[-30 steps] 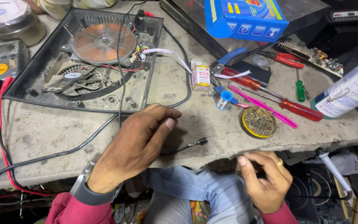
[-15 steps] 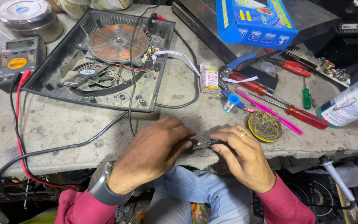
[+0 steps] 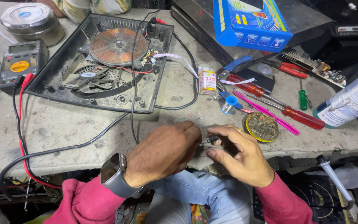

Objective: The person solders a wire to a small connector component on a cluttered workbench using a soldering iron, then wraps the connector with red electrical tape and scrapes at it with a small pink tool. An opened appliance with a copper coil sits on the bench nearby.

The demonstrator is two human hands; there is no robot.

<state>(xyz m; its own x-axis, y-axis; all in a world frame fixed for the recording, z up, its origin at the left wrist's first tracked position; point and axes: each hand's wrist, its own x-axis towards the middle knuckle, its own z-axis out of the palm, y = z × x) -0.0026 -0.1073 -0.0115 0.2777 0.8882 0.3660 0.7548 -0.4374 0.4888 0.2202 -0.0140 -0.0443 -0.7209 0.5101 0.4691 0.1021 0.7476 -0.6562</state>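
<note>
My left hand (image 3: 164,151) and my right hand (image 3: 239,155) meet at the front edge of the workbench (image 3: 75,128). Between their fingertips they pinch a small dark part with a thin metal lead (image 3: 210,140). The left hand wears a smartwatch (image 3: 113,174) on the wrist. Both sleeves are pink. What the left fingers grip is mostly hidden under the hand. Just right of my right hand sits a round yellow tin of brownish paste (image 3: 262,126).
An opened black cooker base (image 3: 104,62) with copper coil and fan lies at back left. A multimeter (image 3: 19,62) with red and black leads is far left. Screwdrivers (image 3: 270,101), a solder spool (image 3: 228,104), a blue box (image 3: 251,23) and a white can (image 3: 351,101) crowd the right. A soldering iron (image 3: 332,176) hangs below.
One second ago my right hand was low by my lap and the left lay flat on the bench. Both hands have since come together on the small part at the bench edge.
</note>
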